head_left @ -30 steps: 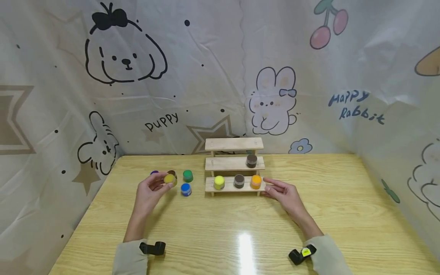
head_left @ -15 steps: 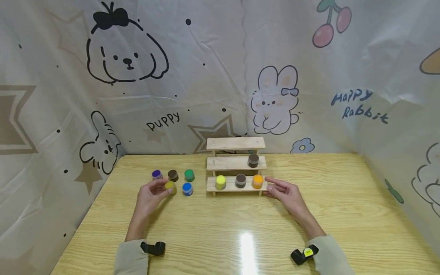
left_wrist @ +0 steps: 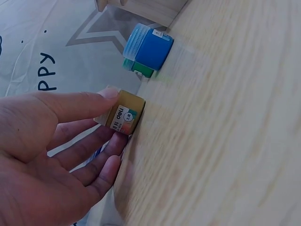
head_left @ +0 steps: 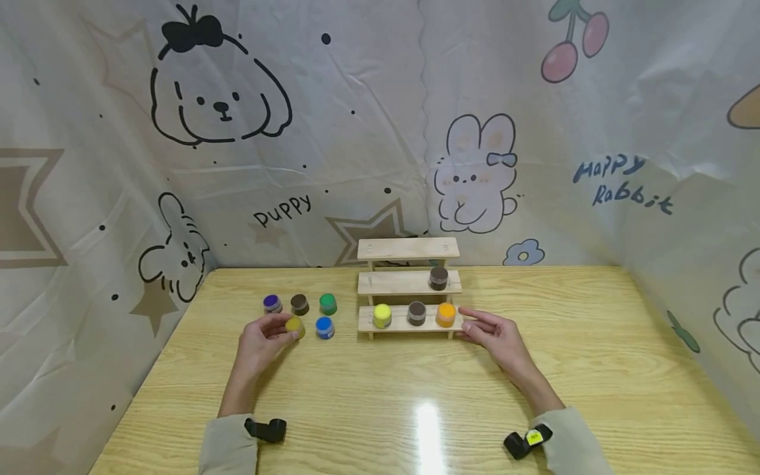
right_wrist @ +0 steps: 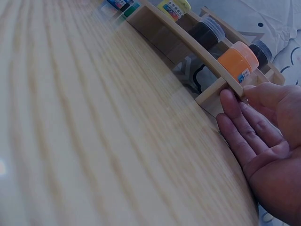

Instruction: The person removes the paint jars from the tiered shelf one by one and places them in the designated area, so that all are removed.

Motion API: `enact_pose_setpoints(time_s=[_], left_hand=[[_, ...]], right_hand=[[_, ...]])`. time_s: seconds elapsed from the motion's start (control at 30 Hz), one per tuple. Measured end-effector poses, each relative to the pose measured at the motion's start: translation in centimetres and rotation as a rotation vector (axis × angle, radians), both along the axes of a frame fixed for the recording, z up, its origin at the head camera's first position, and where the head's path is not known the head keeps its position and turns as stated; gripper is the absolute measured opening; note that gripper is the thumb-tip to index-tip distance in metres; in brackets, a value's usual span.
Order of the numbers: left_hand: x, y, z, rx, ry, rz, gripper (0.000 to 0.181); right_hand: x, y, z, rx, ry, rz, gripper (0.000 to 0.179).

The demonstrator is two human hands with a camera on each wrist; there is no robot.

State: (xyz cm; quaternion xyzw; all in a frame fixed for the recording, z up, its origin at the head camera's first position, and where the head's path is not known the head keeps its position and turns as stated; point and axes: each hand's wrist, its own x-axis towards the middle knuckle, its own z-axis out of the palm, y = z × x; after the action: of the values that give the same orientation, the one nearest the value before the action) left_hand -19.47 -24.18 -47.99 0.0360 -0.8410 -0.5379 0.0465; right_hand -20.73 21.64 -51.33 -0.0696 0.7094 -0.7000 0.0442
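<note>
Mustard jar (head_left: 294, 326) sits at the left hand's (head_left: 259, 341) fingertips, on that hand's inner side. Left hand is grasping it, thumb on the near side, fingers behind. Base is down at the table (head_left: 356, 389); can't tell whether it bears full weight there. Right hand (head_left: 496, 341) is well apart from it, pinching the near end of the wooden rack's (head_left: 392, 282) lowest shelf.

Key relation: rack lies between the hands, nearer the right, so from the jar it's over on the right-hand side. Blue jar (head_left: 324, 327) stands just beside the held jar on that same side, so I'd judge a straight low path to the rack is blocked. Left is clearly the nearer hand. Jar axis is about upright; it's squat, so no strong long axis.

Jar look: mustard-yellow body, white label (left_wrist: 123, 118) reading "deli" with a coloured patch, pale lid end partly hidden by the thumb.

Beyond the left hand: purple jar (head_left: 272, 303), brown jar (head_left: 299, 304), green jar (head_left: 328, 303). Lowest shelf, left hand to right hand: bright yellow jar (head_left: 382, 315), dark jar (head_left: 417, 313), orange jar (head_left: 446, 315).
</note>
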Motion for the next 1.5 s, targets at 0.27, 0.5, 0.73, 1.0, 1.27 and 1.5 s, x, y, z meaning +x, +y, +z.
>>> enact_pose_setpoints(time_s=[0.27,0.5,0.73,1.0,1.27,1.5], left_hand=[[-0.1,0.0,-0.1,-0.018,0.002,-0.013,0.040],[-0.2,0.5,1.1,-0.083,0.109,0.037,0.033],[0.0,1.8,2.8,-0.053,0.182,0.017,0.031],[0.0,4.0,3.1,0.007,0.198,-0.048,0.030],[-0.2,5.8,3.3,0.016,0.245,-0.087,0.031],[-0.2,7.8,3.4,0.059,0.281,-0.137,0.031]], right_hand=[[0.2,0.1,-0.4,-0.008,-0.020,-0.009,0.042],[0.4,0.1,-0.5,-0.026,-0.005,0.004,0.042],[0.3,0.2,-0.5,-0.027,0.001,0.004,0.042],[0.0,0.3,-0.7,-0.030,-0.003,0.007,0.042],[0.0,0.1,-0.1,-0.025,0.013,0.020,0.042],[0.0,0.2,-0.1,-0.018,0.024,0.023,0.042]])
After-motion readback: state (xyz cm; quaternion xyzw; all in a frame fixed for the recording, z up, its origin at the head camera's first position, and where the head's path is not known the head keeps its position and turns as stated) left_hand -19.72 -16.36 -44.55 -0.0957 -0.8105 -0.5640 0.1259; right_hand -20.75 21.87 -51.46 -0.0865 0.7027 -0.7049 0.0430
